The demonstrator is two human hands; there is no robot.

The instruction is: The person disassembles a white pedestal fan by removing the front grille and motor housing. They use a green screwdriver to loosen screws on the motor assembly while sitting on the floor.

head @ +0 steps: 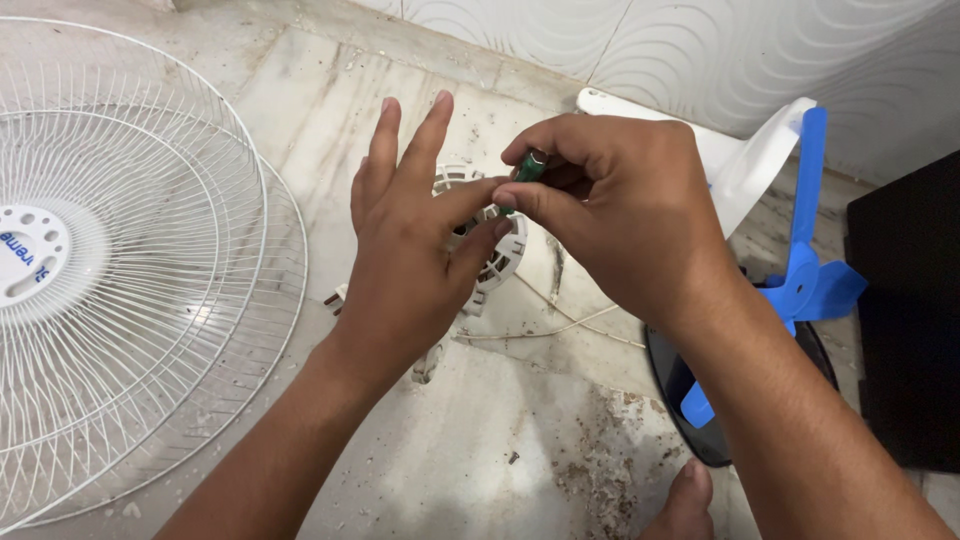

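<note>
Dusty marble floor, two hands over white fan parts.

Nearest, right hand (620,215) pinches a small green cylinder (531,165) between thumb and fingers — at the floor's middle, above a round white vented part (498,250); left hand (415,235) is open, its thumb touching it. White wire guards (130,270) at left edge, blue blades (805,270) at right.

Head cam, looks down, close on hands (520,220), floor (480,450).
</note>
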